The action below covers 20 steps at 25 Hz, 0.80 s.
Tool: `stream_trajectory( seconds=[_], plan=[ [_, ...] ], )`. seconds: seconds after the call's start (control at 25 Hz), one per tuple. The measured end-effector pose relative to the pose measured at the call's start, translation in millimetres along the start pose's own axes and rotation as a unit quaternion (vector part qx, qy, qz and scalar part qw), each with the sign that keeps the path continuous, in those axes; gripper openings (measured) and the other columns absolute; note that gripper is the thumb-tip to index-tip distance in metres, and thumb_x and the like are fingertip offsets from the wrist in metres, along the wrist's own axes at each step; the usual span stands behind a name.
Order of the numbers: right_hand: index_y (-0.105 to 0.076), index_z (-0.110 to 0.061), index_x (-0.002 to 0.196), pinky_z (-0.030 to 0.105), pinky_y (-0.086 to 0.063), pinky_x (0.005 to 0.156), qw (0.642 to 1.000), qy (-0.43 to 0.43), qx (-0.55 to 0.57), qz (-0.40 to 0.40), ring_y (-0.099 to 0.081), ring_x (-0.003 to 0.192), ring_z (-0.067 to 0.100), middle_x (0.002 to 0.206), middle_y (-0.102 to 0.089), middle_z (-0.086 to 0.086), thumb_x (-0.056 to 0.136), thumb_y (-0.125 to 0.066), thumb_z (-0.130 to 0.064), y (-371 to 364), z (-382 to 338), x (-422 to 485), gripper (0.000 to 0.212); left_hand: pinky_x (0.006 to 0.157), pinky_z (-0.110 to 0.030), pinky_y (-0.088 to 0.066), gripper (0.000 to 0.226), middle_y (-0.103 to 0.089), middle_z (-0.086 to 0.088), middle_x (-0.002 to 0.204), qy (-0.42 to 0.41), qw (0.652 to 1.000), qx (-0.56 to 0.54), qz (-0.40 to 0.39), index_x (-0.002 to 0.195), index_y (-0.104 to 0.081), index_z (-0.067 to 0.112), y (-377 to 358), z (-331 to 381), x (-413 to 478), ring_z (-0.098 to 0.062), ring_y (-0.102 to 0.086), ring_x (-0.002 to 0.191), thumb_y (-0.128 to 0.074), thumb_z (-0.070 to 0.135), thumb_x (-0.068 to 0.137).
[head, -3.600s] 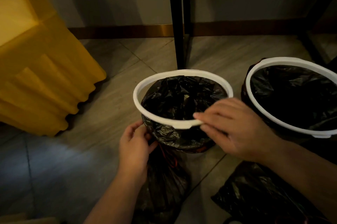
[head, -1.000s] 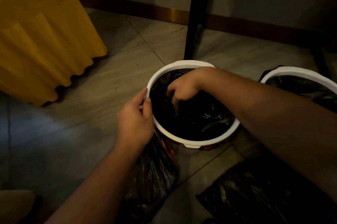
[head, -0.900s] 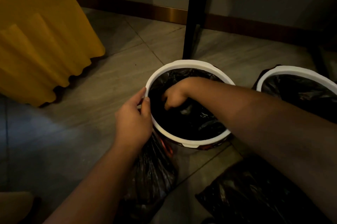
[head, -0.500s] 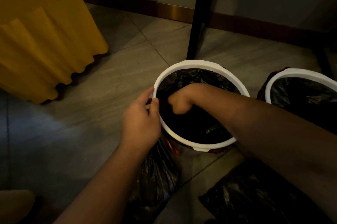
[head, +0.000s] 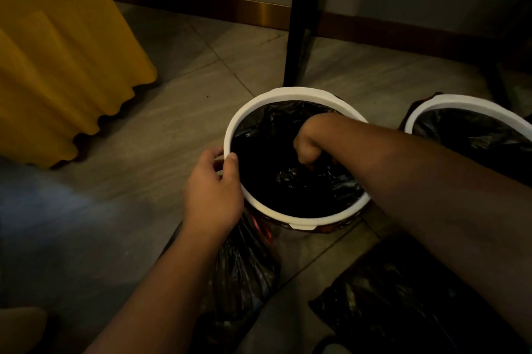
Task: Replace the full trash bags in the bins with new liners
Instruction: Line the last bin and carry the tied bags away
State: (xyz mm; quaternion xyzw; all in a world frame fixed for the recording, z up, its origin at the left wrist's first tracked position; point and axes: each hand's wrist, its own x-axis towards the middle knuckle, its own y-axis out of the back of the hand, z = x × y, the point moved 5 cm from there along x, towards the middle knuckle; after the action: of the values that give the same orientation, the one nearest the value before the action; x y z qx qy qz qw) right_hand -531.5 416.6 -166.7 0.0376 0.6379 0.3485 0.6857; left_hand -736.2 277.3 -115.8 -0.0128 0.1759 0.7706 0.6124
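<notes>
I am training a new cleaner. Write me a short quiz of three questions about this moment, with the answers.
1. True or false: the left hand grips the white bin rim.
2. Where is the right hand? A) on the floor B) inside the black liner C) on the yellow cloth
3. The second bin, at the right: lined or bare?
Key: 1 true; 2 B; 3 lined.
</notes>
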Motion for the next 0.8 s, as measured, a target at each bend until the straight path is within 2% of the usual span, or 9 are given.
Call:
stream_trajectory(
  seconds=[0.12, 0.2, 0.28, 0.36, 0.44, 0.52, 0.6, 0.68, 0.8],
  plan=[
    [-0.055, -0.011, 0.146, 0.052, -0.059, 0.092, 0.998, -0.006, 0.021, -0.056, -0.064, 0.102, 0.036, 0.112, -0.059, 0.011, 0.095, -0.071, -0.021, -17.6, -5.2, 13.7, 0.054, 0.082, -0.053, -0.065, 0.01, -0.074, 0.01, 0.105, -0.004, 1.0, -0.008, 0.004, 0.106, -0.062, 0.044, -0.3, 0.6, -1.5, -0.017, -0.077, 0.092, -0.054, 0.037, 0.108],
    [-0.052, -0.008, 0.149, 0.055, -0.054, 0.102, 0.999, 0.016, 0.029, -0.041, -0.061, 0.11, 0.037, 0.128, -0.057, 0.016, 0.096, -0.069, -0.021, -17.2, -15.7, 11.7, 0.057, 0.081, -0.053, -0.065, 0.01, -0.076, 0.008, 0.104, 0.008, 1.0, -0.021, -0.001, 0.107, -0.064, 0.043, -0.4, -0.7, -1.3, -0.016, -0.078, 0.09, -0.056, 0.037, 0.108],
    [-0.061, -0.009, 0.137, 0.051, -0.054, 0.102, 0.998, 0.05, 0.035, 0.003, -0.061, 0.106, 0.033, 0.134, -0.059, 0.015, 0.097, -0.067, -0.023, -5.2, -25.5, -4.5, 0.043, 0.081, -0.054, -0.065, 0.01, -0.078, 0.005, 0.105, 0.023, 0.999, -0.041, -0.009, 0.106, -0.066, 0.041, 1.2, -1.2, -0.8, -0.018, -0.079, 0.089, -0.058, 0.035, 0.107],
    [-0.067, -0.022, 0.104, 0.046, -0.062, 0.083, 0.995, 0.073, 0.059, 0.031, -0.066, 0.097, 0.029, 0.122, -0.064, 0.009, 0.094, -0.069, -0.026, 1.0, -29.9, -26.1, 0.011, 0.076, -0.054, -0.066, 0.01, -0.078, 0.002, 0.103, 0.039, 0.997, -0.071, -0.01, 0.113, -0.067, 0.035, 5.8, -0.7, -1.1, -0.02, -0.08, 0.085, -0.063, 0.035, 0.104],
    [-0.061, -0.028, 0.09, 0.037, -0.061, 0.061, 0.993, 0.09, 0.066, 0.029, -0.068, 0.085, 0.026, 0.103, -0.062, 0.003, 0.093, -0.069, -0.031, -9.0, -38.0, -48.8, 0.008, 0.069, -0.052, -0.067, 0.023, -0.079, 0.001, 0.093, 0.073, 0.993, -0.093, -0.015, 0.122, -0.065, 0.027, 6.4, -3.9, -2.1, -0.021, -0.081, 0.078, -0.069, 0.035, 0.101],
    [-0.068, -0.018, 0.113, 0.033, -0.05, 0.067, 0.995, 0.098, 0.007, 0.031, -0.058, 0.078, 0.018, 0.097, -0.058, -0.002, 0.1, -0.059, -0.03, -28.3, -49.6, -57.7, 0.02, 0.061, -0.045, -0.066, 0.024, -0.078, 0.001, 0.084, 0.121, 0.987, -0.103, -0.034, 0.123, -0.064, 0.022, -1.0, -8.6, -7.0, -0.019, -0.08, 0.07, -0.068, 0.032, 0.101],
    [-0.06, -0.005, 0.138, 0.034, -0.043, 0.08, 0.993, 0.11, -0.03, 0.016, -0.05, 0.078, 0.018, 0.118, -0.061, 0.009, 0.104, -0.048, -0.023, -43.9, -61.8, -60.9, 0.04, 0.056, -0.038, -0.063, 0.021, -0.077, -0.006, 0.088, 0.154, 0.98, -0.122, -0.04, 0.122, -0.063, 0.019, -9.9, -12.7, -13.1, -0.015, -0.077, 0.063, -0.064, 0.03, 0.104],
    [-0.056, -0.001, 0.142, 0.036, -0.042, 0.086, 0.993, 0.121, -0.011, 0.008, -0.049, 0.084, 0.02, 0.137, -0.057, 0.017, 0.105, -0.044, -0.016, -49.5, -67.4, -64.8, 0.042, 0.053, -0.036, -0.061, 0.021, -0.075, -0.007, 0.094, 0.163, 0.976, -0.146, -0.023, 0.122, -0.063, 0.016, -15.9, -12.3, -14.4, -0.013, -0.076, 0.059, -0.06, 0.028, 0.106],
    [-0.062, -0.004, 0.134, 0.038, -0.05, 0.091, 0.988, 0.135, 0.061, 0.041, -0.056, 0.1, 0.026, 0.135, -0.061, 0.016, 0.104, -0.045, -0.016, -45.6, -64.0, -72.7, 0.036, 0.057, -0.038, -0.062, 0.023, -0.074, -0.008, 0.104, 0.158, 0.976, -0.146, -0.023, 0.124, -0.062, 0.015, -21.7, -9.3, -11.7, -0.023, -0.077, 0.074, -0.059, 0.031, 0.107]
  ],
)
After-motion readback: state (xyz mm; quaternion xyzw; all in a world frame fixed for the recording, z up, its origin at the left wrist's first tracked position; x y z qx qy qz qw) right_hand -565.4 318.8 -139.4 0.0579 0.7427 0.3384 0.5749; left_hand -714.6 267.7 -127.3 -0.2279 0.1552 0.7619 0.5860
